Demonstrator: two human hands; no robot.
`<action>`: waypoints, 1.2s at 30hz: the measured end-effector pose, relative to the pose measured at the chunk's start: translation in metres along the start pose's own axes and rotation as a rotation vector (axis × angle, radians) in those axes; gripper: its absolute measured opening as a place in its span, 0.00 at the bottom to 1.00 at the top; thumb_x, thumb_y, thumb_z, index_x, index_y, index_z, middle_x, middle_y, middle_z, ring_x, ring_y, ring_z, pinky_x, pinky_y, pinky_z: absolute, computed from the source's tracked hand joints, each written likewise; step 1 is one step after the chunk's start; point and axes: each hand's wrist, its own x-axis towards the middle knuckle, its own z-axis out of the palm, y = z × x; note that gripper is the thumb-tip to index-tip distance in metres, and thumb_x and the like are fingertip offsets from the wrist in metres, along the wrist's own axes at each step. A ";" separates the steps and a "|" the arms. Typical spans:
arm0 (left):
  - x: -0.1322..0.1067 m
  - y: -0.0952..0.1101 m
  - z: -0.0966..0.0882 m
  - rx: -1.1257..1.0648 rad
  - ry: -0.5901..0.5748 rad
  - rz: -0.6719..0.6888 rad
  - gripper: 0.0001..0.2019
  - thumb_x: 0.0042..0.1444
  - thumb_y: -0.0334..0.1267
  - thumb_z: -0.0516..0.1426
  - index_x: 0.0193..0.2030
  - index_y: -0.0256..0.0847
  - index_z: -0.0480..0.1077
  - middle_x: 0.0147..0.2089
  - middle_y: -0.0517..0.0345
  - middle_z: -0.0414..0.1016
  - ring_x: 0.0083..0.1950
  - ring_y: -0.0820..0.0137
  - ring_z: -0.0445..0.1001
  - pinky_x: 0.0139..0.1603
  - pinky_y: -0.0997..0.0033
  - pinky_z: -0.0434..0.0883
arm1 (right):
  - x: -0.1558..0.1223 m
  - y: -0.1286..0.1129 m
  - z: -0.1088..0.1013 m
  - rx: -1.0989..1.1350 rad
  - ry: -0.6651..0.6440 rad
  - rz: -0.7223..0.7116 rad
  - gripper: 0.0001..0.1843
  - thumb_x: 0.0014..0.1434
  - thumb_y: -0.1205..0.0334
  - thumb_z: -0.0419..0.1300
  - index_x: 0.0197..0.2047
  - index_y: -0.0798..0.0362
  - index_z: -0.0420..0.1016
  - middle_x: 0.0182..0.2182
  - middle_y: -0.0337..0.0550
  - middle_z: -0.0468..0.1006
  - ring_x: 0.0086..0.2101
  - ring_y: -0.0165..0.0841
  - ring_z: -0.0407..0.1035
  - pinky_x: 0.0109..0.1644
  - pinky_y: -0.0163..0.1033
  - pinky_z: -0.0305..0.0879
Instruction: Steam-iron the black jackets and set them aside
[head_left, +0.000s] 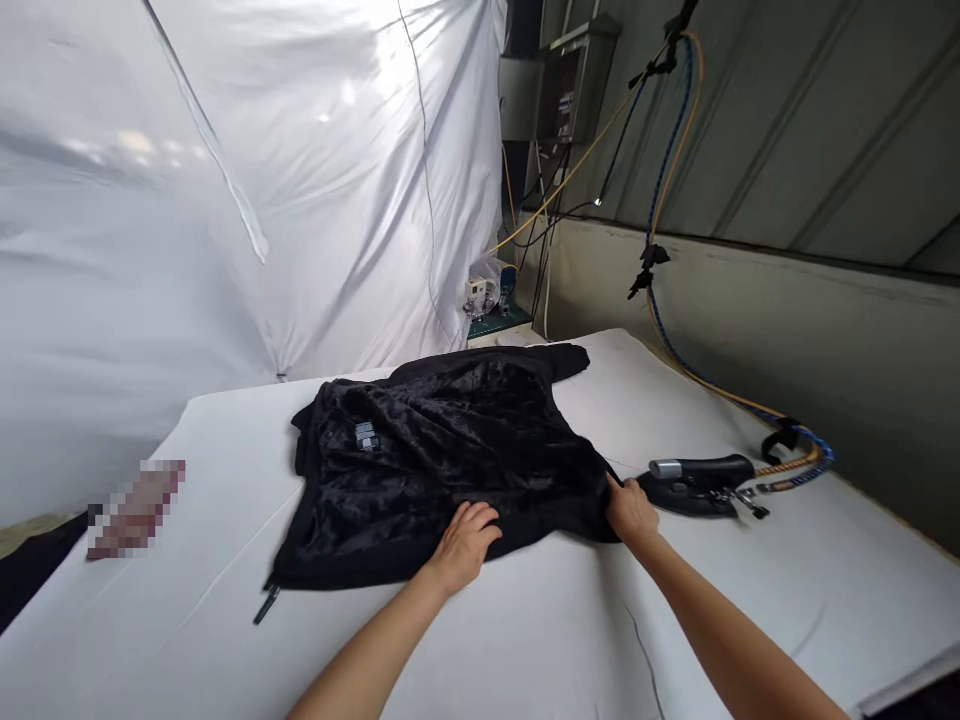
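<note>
A black jacket [450, 430] with a plush lining lies spread, lining up, on a white-covered table [315, 660]. A label [367, 436] shows on the lining at its left part, and a zipper pull [265, 604] hangs off the near left corner. My left hand [466, 547] rests on the near edge of the jacket, palm down, fingers stretched out. Farther right, my right hand [632, 508] pinches the jacket's right edge, thumb and fingers closed on the cloth. Its knuckles are close to a black steam iron [701, 485].
The iron's blue and orange hoses [660, 310] run up along the right wall. White plastic sheeting [225, 250] hangs behind the table. At the back corner sits a small machine [480, 295]. A pixelated patch [139, 512] covers something at the left table edge.
</note>
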 end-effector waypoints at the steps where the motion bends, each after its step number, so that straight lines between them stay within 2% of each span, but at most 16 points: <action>1: 0.015 0.009 0.004 -0.018 -0.018 0.063 0.20 0.58 0.28 0.45 0.52 0.52 0.66 0.52 0.59 0.67 0.55 0.70 0.60 0.58 0.62 0.57 | 0.001 0.002 0.000 0.007 0.019 -0.030 0.30 0.58 0.69 0.41 0.62 0.36 0.50 0.44 0.49 0.67 0.37 0.35 0.70 0.36 0.37 0.63; 3: 0.049 0.032 0.013 0.000 -0.078 0.110 0.24 0.58 0.26 0.43 0.57 0.55 0.60 0.47 0.59 0.69 0.49 0.72 0.65 0.51 0.68 0.64 | 0.000 0.010 0.000 0.024 0.025 -0.065 0.32 0.58 0.69 0.41 0.63 0.33 0.46 0.42 0.47 0.67 0.33 0.33 0.70 0.34 0.36 0.63; 5: 0.081 0.058 0.024 0.065 -0.170 0.040 0.24 0.59 0.29 0.42 0.60 0.57 0.55 0.42 0.58 0.70 0.43 0.71 0.68 0.45 0.68 0.67 | -0.004 0.021 0.003 0.035 0.029 -0.082 0.32 0.59 0.69 0.39 0.63 0.32 0.44 0.39 0.45 0.69 0.32 0.34 0.71 0.33 0.37 0.63; 6: 0.096 0.070 0.029 0.098 -0.222 -0.021 0.23 0.60 0.32 0.43 0.60 0.56 0.56 0.40 0.57 0.69 0.42 0.70 0.68 0.43 0.66 0.67 | -0.006 0.027 0.005 0.043 0.031 -0.090 0.31 0.59 0.69 0.38 0.63 0.32 0.44 0.37 0.45 0.70 0.33 0.35 0.71 0.33 0.38 0.63; 8: 0.117 0.091 0.038 0.137 -0.286 -0.121 0.18 0.60 0.38 0.44 0.55 0.53 0.62 0.40 0.55 0.69 0.43 0.67 0.68 0.46 0.63 0.66 | -0.010 0.036 0.010 0.073 0.031 -0.091 0.30 0.60 0.67 0.37 0.64 0.34 0.42 0.36 0.46 0.72 0.33 0.37 0.71 0.33 0.40 0.63; 11: 0.135 0.107 0.048 0.135 -0.252 -0.174 0.16 0.58 0.42 0.47 0.52 0.50 0.64 0.51 0.54 0.63 0.53 0.63 0.61 0.55 0.56 0.60 | -0.013 0.044 0.014 0.121 0.031 -0.091 0.30 0.61 0.65 0.37 0.65 0.36 0.40 0.38 0.46 0.73 0.33 0.37 0.71 0.33 0.40 0.62; 13: 0.141 0.109 0.051 0.110 -0.240 -0.229 0.21 0.56 0.46 0.49 0.58 0.55 0.57 0.59 0.54 0.57 0.58 0.57 0.56 0.56 0.45 0.55 | -0.013 0.047 0.014 0.136 0.052 -0.128 0.31 0.60 0.66 0.38 0.65 0.35 0.38 0.37 0.44 0.72 0.32 0.36 0.71 0.33 0.39 0.62; 15: 0.145 0.107 0.053 0.079 -0.297 -0.295 0.28 0.53 0.52 0.50 0.61 0.63 0.48 0.62 0.56 0.53 0.59 0.51 0.53 0.54 0.32 0.49 | -0.014 0.049 0.014 0.140 0.069 -0.157 0.33 0.59 0.69 0.38 0.64 0.33 0.36 0.36 0.43 0.70 0.32 0.35 0.70 0.32 0.37 0.61; 18: 0.148 0.108 0.057 0.061 -0.364 -0.330 0.32 0.49 0.60 0.49 0.61 0.68 0.45 0.64 0.57 0.49 0.61 0.44 0.49 0.50 0.24 0.41 | -0.017 0.050 0.016 0.149 0.052 -0.153 0.34 0.59 0.70 0.40 0.63 0.30 0.38 0.41 0.43 0.66 0.31 0.32 0.70 0.30 0.35 0.60; 21: 0.143 0.117 0.065 0.135 -0.270 -0.331 0.30 0.51 0.60 0.47 0.62 0.66 0.46 0.65 0.57 0.47 0.62 0.42 0.45 0.51 0.24 0.35 | -0.019 0.048 0.017 0.168 0.078 -0.219 0.34 0.59 0.68 0.43 0.62 0.27 0.41 0.44 0.43 0.64 0.36 0.32 0.68 0.31 0.33 0.59; 24: 0.135 0.126 0.073 0.195 -0.150 -0.289 0.26 0.57 0.52 0.44 0.63 0.63 0.43 0.65 0.59 0.47 0.62 0.47 0.45 0.54 0.28 0.34 | -0.017 0.046 0.014 0.201 0.070 -0.226 0.30 0.59 0.67 0.44 0.61 0.30 0.48 0.40 0.43 0.65 0.37 0.33 0.67 0.33 0.34 0.59; 27: 0.135 0.128 0.074 0.163 -0.167 -0.193 0.27 0.59 0.44 0.44 0.63 0.64 0.40 0.65 0.62 0.47 0.62 0.54 0.46 0.57 0.33 0.41 | -0.011 0.046 0.006 0.313 0.058 -0.202 0.21 0.61 0.61 0.43 0.56 0.41 0.64 0.38 0.44 0.67 0.37 0.32 0.67 0.37 0.34 0.60; 29: 0.139 0.128 0.072 0.133 -0.187 -0.200 0.28 0.58 0.43 0.46 0.64 0.63 0.39 0.66 0.62 0.47 0.62 0.54 0.48 0.57 0.36 0.46 | -0.008 0.048 0.001 0.404 0.096 -0.253 0.20 0.62 0.59 0.42 0.48 0.47 0.71 0.37 0.44 0.68 0.39 0.31 0.66 0.41 0.33 0.60; 32: 0.147 0.130 0.069 0.132 -0.161 -0.307 0.31 0.56 0.49 0.47 0.64 0.62 0.37 0.66 0.58 0.45 0.59 0.51 0.52 0.54 0.36 0.51 | -0.007 0.053 0.000 0.443 0.152 -0.326 0.20 0.62 0.64 0.42 0.47 0.48 0.72 0.38 0.44 0.68 0.38 0.29 0.66 0.41 0.30 0.60; 34: 0.150 0.133 0.068 0.149 -0.153 -0.344 0.32 0.54 0.53 0.47 0.63 0.64 0.36 0.66 0.59 0.46 0.58 0.49 0.53 0.53 0.34 0.50 | -0.011 0.057 0.005 0.379 0.151 -0.301 0.22 0.61 0.67 0.41 0.52 0.45 0.69 0.40 0.45 0.68 0.36 0.29 0.67 0.39 0.31 0.61; 36: 0.151 0.136 0.069 0.157 -0.191 -0.363 0.31 0.53 0.57 0.47 0.62 0.67 0.39 0.65 0.59 0.49 0.58 0.47 0.53 0.52 0.30 0.47 | -0.018 0.060 0.009 0.273 0.077 -0.231 0.24 0.60 0.68 0.41 0.56 0.42 0.64 0.41 0.46 0.69 0.35 0.32 0.69 0.37 0.34 0.62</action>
